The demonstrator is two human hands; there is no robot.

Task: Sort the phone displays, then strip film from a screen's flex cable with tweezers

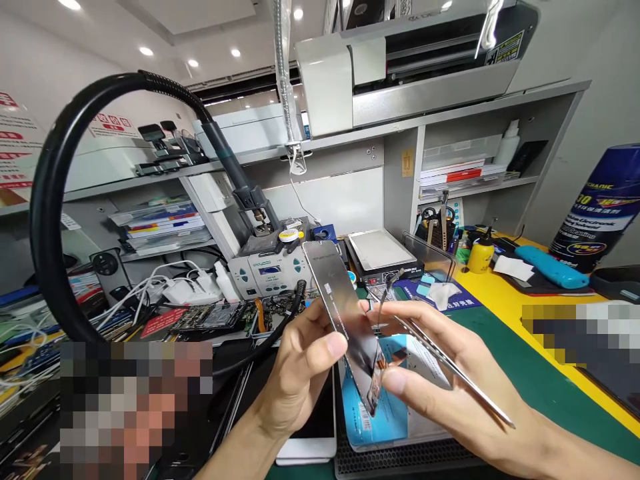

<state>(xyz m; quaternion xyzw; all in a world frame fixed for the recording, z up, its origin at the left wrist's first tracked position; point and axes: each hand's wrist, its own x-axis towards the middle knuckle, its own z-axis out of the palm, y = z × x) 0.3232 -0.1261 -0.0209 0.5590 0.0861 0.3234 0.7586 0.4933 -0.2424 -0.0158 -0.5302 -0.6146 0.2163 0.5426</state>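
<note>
A thin phone screen (340,300) is held up at a slant in the middle of the head view, its dark back side showing. My left hand (305,360) grips its left edge, with the thumb across the front. At the lower end, where a small flex cable (381,365) shows, my right hand (440,373) pinches with thumb and fingers. Metal tweezers (460,377) lie across the right palm, pointing down to the right. Below the hands is a blue and white package (375,413) on a black perforated mat (410,460).
A white-edged phone (306,450) lies left of the package. Behind stand a soldering station (273,272) and a flat heating plate (383,252). A thick black hose (45,200) arches at the left. A yellow bottle (481,255) and blue spray can (595,207) are at the right.
</note>
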